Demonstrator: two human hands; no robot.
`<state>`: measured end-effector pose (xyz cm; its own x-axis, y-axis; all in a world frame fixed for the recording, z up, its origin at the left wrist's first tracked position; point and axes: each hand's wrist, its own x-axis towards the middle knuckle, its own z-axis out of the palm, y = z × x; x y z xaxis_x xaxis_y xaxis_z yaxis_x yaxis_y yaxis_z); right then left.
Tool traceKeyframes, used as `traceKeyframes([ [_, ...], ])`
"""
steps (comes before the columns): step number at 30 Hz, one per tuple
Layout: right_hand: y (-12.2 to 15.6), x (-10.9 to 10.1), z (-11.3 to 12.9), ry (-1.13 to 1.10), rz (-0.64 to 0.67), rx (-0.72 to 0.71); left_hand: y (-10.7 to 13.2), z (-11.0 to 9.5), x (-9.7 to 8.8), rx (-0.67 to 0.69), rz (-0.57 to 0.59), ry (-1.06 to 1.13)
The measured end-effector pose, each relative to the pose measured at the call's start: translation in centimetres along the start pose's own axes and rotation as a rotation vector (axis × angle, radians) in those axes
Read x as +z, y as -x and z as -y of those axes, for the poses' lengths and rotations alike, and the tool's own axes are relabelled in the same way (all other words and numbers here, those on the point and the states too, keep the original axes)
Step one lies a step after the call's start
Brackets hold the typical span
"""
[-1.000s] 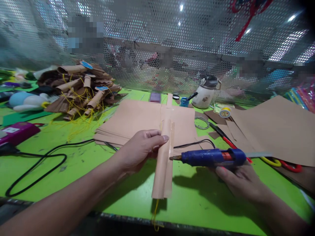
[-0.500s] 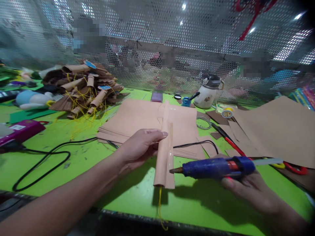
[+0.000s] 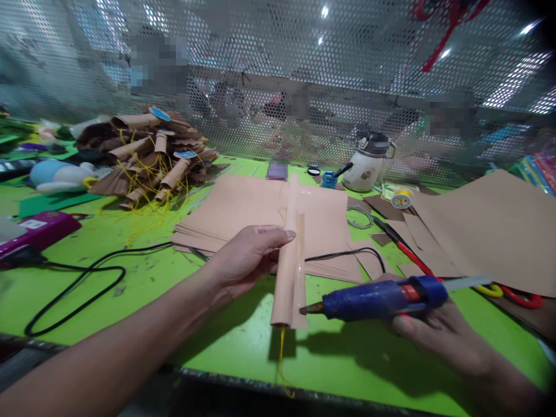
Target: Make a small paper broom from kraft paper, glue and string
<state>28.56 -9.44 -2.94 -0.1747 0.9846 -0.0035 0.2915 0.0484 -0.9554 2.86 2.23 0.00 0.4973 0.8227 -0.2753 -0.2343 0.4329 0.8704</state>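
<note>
My left hand (image 3: 248, 256) grips a rolled tube of tan paper (image 3: 290, 260), fingers curled round its left side, over the green table (image 3: 143, 278). A yellow string (image 3: 282, 359) hangs from the tube's near end. A shiny line of glue runs along the tube's loose flap. My right hand (image 3: 438, 331) is closed round a blue hot-glue gun (image 3: 382, 298). Its nozzle points left and sits at the lower right edge of the flap. The tube lies over a stack of flat tan paper sheets (image 3: 243, 211).
A pile of finished brown rolls with yellow strings (image 3: 152, 156) lies at the back left. A black cable (image 3: 82, 278) snakes across the left. Red-handled scissors (image 3: 512, 295), large brown sheets (image 3: 490, 226), a white bottle (image 3: 369, 162) and a tape roll (image 3: 400, 198) stand on the right. Perforated metal screen behind.
The glue gun's nozzle has moved down along the flap toward the tube's near end. My left hand keeps the same hold; the tube has shifted slightly.
</note>
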Motion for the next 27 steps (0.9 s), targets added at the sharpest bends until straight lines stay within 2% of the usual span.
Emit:
traceKeyframes([
  [6,-0.4,-0.1,0.1,0.019,-0.028,-0.055,-0.1,-0.1,0.0,0.010,0.004,-0.011],
  [12,-1.0,-0.5,-0.4,-0.007,0.112,-0.074,0.0,-0.2,0.0,0.025,-0.002,-0.007],
  [20,-0.7,-0.6,-1.8,-0.077,0.077,-0.013,0.0,-0.2,-0.2,0.014,-0.056,-0.008],
  [27,-0.5,-0.3,-0.9,-0.066,0.094,-0.002,-0.2,-0.3,-0.3,0.015,-0.083,0.018],
])
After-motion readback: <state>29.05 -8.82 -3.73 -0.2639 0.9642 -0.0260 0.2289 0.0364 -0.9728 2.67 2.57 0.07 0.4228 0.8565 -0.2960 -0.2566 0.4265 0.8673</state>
